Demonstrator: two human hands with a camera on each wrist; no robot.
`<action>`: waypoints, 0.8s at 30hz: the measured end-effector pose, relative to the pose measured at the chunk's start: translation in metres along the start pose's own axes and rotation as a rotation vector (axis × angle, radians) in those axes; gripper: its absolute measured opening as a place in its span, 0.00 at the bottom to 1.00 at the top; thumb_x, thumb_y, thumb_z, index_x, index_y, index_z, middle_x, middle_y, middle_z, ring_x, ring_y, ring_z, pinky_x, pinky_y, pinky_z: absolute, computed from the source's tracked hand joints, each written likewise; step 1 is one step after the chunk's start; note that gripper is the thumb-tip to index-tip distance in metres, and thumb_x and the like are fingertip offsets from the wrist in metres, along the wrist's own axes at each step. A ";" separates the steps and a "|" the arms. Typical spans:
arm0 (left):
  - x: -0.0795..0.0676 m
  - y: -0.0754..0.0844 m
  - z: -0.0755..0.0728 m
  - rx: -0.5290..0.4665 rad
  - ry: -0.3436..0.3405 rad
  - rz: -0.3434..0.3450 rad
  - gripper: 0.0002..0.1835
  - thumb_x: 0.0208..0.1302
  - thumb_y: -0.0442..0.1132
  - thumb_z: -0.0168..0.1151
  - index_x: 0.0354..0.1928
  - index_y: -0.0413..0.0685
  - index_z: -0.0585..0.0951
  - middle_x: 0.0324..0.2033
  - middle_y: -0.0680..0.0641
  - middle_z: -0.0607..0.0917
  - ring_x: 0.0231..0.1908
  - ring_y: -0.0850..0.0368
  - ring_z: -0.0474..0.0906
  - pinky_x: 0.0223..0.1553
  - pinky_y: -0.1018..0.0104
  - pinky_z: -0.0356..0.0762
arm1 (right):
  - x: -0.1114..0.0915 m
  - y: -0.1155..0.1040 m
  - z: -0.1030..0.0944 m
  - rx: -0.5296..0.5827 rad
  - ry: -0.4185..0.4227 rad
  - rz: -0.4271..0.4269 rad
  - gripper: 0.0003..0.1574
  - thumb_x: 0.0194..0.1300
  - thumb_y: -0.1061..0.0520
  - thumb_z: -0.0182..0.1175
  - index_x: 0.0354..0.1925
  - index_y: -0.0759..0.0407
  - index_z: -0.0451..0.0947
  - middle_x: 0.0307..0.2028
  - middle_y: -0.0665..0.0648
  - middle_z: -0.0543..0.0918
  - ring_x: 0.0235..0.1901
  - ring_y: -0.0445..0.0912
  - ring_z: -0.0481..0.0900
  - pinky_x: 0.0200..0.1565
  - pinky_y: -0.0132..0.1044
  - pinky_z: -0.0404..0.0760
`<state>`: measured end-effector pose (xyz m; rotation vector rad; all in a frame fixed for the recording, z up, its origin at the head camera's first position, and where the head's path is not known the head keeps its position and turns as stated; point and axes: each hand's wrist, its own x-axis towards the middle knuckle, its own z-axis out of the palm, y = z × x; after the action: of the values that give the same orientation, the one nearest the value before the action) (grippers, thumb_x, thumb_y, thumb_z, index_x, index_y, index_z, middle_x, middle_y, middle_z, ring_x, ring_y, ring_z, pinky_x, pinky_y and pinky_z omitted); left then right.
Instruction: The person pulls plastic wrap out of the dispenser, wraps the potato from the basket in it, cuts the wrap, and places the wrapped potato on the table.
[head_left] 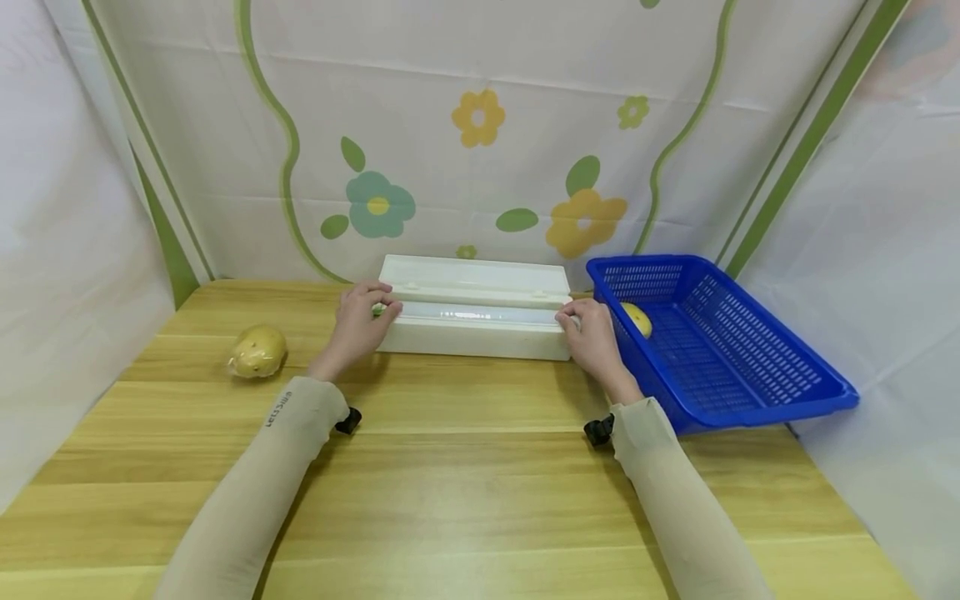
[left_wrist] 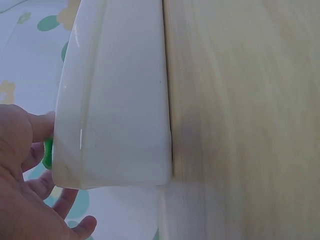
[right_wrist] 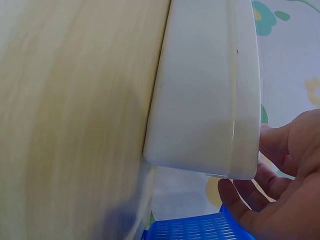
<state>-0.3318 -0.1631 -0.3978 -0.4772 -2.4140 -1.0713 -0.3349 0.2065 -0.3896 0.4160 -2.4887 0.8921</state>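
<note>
A long white cling film dispenser (head_left: 474, 340) lies across the back of the table, its lid (head_left: 474, 273) raised behind it. Shiny clear cling film (head_left: 480, 313) spans the opening. At the left end my left hand (head_left: 362, 321) pinches the film's edge between thumb and fingers, close to a small green part (left_wrist: 47, 153). My right hand (head_left: 592, 335) pinches the film at the right end, thumb against the dispenser's upper edge; the fingertips are partly hidden behind the dispenser. A film-wrapped potato (head_left: 257, 351) rests on the table to the left.
A blue perforated basket (head_left: 750, 408) stands at the right, close beside my right hand, with a yellow potato (head_left: 637, 319) inside near its left wall. A flowered cloth (head_left: 435, 100) hangs behind the wooden table (head_left: 465, 500).
</note>
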 end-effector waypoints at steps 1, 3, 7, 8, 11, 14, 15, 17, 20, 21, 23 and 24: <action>0.000 0.000 0.000 0.002 0.008 0.012 0.09 0.60 0.40 0.58 0.29 0.41 0.81 0.48 0.43 0.75 0.53 0.41 0.61 0.52 0.42 0.48 | 0.000 0.000 0.000 -0.003 0.002 0.004 0.07 0.62 0.59 0.57 0.30 0.61 0.79 0.38 0.57 0.75 0.45 0.51 0.67 0.50 0.45 0.61; 0.001 0.000 0.000 0.003 0.018 0.034 0.09 0.60 0.39 0.59 0.29 0.40 0.82 0.46 0.43 0.76 0.52 0.43 0.63 0.52 0.42 0.48 | 0.000 0.000 0.000 -0.005 0.010 0.007 0.07 0.62 0.59 0.56 0.30 0.61 0.78 0.38 0.57 0.76 0.44 0.51 0.67 0.50 0.45 0.61; 0.001 0.002 0.000 0.006 0.016 0.057 0.09 0.59 0.39 0.60 0.30 0.40 0.82 0.43 0.45 0.78 0.50 0.46 0.65 0.54 0.43 0.48 | -0.001 0.000 0.000 -0.011 0.037 0.014 0.07 0.62 0.59 0.56 0.30 0.61 0.78 0.37 0.58 0.76 0.43 0.52 0.68 0.49 0.45 0.62; 0.001 0.003 0.000 0.008 0.013 0.058 0.09 0.59 0.40 0.60 0.30 0.41 0.83 0.43 0.46 0.78 0.50 0.47 0.66 0.54 0.44 0.48 | -0.002 0.001 0.000 -0.012 0.045 0.012 0.07 0.62 0.60 0.56 0.29 0.62 0.78 0.37 0.58 0.77 0.43 0.52 0.69 0.48 0.45 0.62; 0.002 0.004 -0.001 0.013 0.003 0.052 0.09 0.59 0.40 0.59 0.31 0.42 0.83 0.42 0.47 0.78 0.48 0.49 0.67 0.53 0.44 0.49 | -0.002 0.001 0.001 -0.022 0.064 0.009 0.07 0.61 0.60 0.56 0.29 0.62 0.78 0.36 0.58 0.77 0.42 0.52 0.69 0.48 0.45 0.63; 0.001 0.005 -0.001 0.018 -0.008 0.041 0.09 0.60 0.41 0.59 0.32 0.43 0.83 0.40 0.50 0.78 0.43 0.52 0.69 0.50 0.46 0.53 | -0.003 0.001 0.001 -0.029 0.070 0.020 0.07 0.61 0.60 0.56 0.30 0.62 0.78 0.37 0.58 0.76 0.42 0.53 0.69 0.48 0.45 0.63; 0.001 0.005 -0.002 0.015 -0.013 0.037 0.09 0.60 0.42 0.58 0.33 0.43 0.83 0.38 0.50 0.78 0.40 0.53 0.70 0.48 0.48 0.55 | -0.003 0.001 0.001 -0.027 0.074 0.029 0.07 0.61 0.60 0.56 0.30 0.62 0.78 0.37 0.58 0.76 0.43 0.53 0.69 0.49 0.45 0.63; 0.000 0.005 -0.003 0.016 -0.021 0.032 0.10 0.61 0.42 0.58 0.34 0.44 0.82 0.35 0.51 0.79 0.35 0.56 0.71 0.44 0.53 0.60 | -0.003 0.000 0.003 -0.031 0.077 0.042 0.07 0.62 0.60 0.56 0.30 0.63 0.78 0.37 0.58 0.76 0.43 0.53 0.69 0.49 0.45 0.63; -0.001 0.004 -0.006 0.017 -0.030 0.032 0.10 0.62 0.44 0.57 0.36 0.45 0.81 0.32 0.51 0.79 0.32 0.58 0.71 0.37 0.58 0.65 | -0.003 -0.002 0.006 -0.052 0.081 0.050 0.08 0.62 0.59 0.55 0.31 0.63 0.78 0.37 0.58 0.76 0.44 0.52 0.69 0.50 0.45 0.63; -0.001 0.003 -0.006 0.019 -0.034 0.034 0.10 0.62 0.44 0.56 0.36 0.46 0.81 0.32 0.51 0.79 0.32 0.58 0.71 0.37 0.58 0.65 | -0.004 -0.003 0.007 -0.061 0.084 0.051 0.08 0.63 0.59 0.55 0.31 0.63 0.77 0.37 0.58 0.76 0.44 0.52 0.69 0.50 0.45 0.63; -0.001 0.003 -0.006 0.023 -0.037 0.043 0.10 0.62 0.44 0.56 0.37 0.46 0.81 0.33 0.51 0.80 0.33 0.57 0.72 0.39 0.57 0.65 | -0.004 -0.004 0.008 -0.086 0.090 0.038 0.08 0.63 0.59 0.55 0.31 0.63 0.78 0.37 0.58 0.76 0.44 0.53 0.69 0.50 0.45 0.63; -0.001 0.002 -0.006 0.019 -0.039 0.046 0.10 0.62 0.44 0.56 0.37 0.46 0.81 0.33 0.51 0.80 0.34 0.56 0.72 0.40 0.56 0.65 | -0.004 -0.006 0.008 -0.095 0.092 0.027 0.08 0.63 0.60 0.55 0.31 0.63 0.78 0.37 0.58 0.76 0.44 0.53 0.70 0.50 0.46 0.64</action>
<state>-0.3279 -0.1666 -0.3933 -0.5493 -2.4322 -1.0274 -0.3320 0.1975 -0.3940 0.3031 -2.4463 0.7820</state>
